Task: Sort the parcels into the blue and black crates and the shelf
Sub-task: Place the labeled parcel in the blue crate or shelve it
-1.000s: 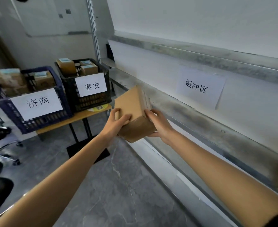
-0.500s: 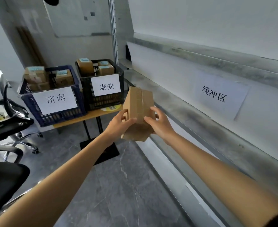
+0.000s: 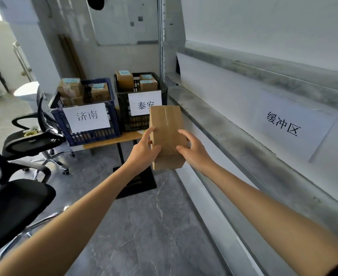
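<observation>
The shelf [image 3: 233, 124] ran long on the right, its metal lip just beside the carried parcel; open floor [image 3: 144, 226] lay ahead, with chairs [image 3: 34, 136] crowding the left; the blue crate [image 3: 96, 137] and black crate [image 3: 124, 108], side by side on the worktop [image 3: 112, 140], already held several boxes; one parcel [image 3: 167, 126] hung in the air before the black crate, unsorted, with the left grip [image 3: 142, 152] and right grip [image 3: 194, 150] clasping its sides.

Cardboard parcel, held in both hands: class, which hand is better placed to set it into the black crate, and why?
Left, probably. The left hand grips the parcel on the side nearer the black crate; the right hand is on the shelf side.
</observation>
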